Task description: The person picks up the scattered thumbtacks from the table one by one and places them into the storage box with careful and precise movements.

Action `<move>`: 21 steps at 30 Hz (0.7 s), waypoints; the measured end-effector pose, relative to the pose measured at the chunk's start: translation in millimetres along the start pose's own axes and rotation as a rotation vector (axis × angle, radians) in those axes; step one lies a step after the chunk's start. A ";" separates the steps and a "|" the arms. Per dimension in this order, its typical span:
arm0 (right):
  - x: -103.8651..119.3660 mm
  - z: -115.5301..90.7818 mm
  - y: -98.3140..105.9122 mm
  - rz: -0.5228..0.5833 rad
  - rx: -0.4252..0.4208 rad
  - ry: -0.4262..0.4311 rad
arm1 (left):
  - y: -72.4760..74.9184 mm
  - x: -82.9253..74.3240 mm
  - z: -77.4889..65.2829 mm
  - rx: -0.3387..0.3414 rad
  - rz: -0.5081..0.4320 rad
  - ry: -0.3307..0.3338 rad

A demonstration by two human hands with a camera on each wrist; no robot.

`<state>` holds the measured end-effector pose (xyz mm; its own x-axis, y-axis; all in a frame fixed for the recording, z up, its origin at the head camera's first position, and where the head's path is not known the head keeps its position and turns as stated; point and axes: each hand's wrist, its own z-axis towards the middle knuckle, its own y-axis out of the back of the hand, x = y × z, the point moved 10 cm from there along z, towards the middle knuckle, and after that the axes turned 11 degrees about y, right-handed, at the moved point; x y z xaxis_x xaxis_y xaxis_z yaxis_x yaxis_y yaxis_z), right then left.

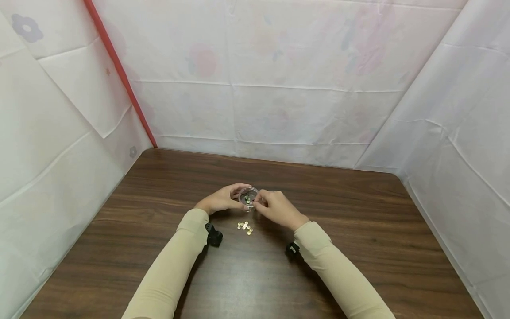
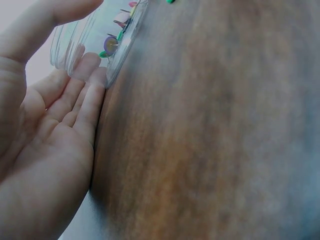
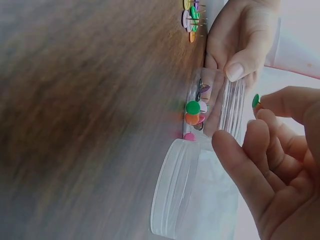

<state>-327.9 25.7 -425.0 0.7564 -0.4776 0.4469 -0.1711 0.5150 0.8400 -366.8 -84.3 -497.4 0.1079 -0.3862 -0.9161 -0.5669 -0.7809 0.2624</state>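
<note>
Green flat-headed metal thumbtack [image 3: 256, 100] is hovering above the mouth of a clear round plastic jar [image 3: 231, 107], right hand's [image 1: 280, 209] fingers pinching it, left hand's [image 1: 222, 199] fingers curling round the jar. Likely handling light, stiff, sharp: grip the head rim. Multicoloured thumbtacks [image 3: 194, 19] are lying pins-up nearer the person, clear plastic lid [image 3: 170, 187] is crowding the jar, brown wood-grain table [image 1: 247, 274] is leaving room sideways.

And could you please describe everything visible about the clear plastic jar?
The clear, round, plastic-looking jar is open-topped, with a ridged neck, and stands roughly upright on the brown wood-grain table. Several tacks with flat coloured heads lie inside. The left hand grips its side; whether the right hand touches it is unclear.
</note>
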 end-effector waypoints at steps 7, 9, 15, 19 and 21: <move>-2.4 9.7 4.1 -0.010 -0.052 0.008 | -4.2 -20.5 -16.3 0.021 0.016 -0.004; -4.0 12.1 3.6 -0.021 -0.051 0.003 | -4.1 -22.0 -17.8 0.013 0.018 0.000; -9.7 19.3 -0.6 -0.033 -0.019 -0.028 | -2.9 -20.1 -17.8 -0.003 0.015 0.020; -13.4 22.5 -2.3 -0.036 0.003 -0.058 | -3.1 -20.3 -17.9 0.003 0.020 0.020; -15.7 23.5 -3.6 -0.042 0.014 -0.073 | -3.8 -21.1 -17.9 0.011 0.015 0.016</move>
<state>-354.0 14.6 -427.8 0.7150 -0.5495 0.4322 -0.1496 0.4837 0.8624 -352.3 -82.0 -473.6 0.1119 -0.4056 -0.9072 -0.5774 -0.7695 0.2729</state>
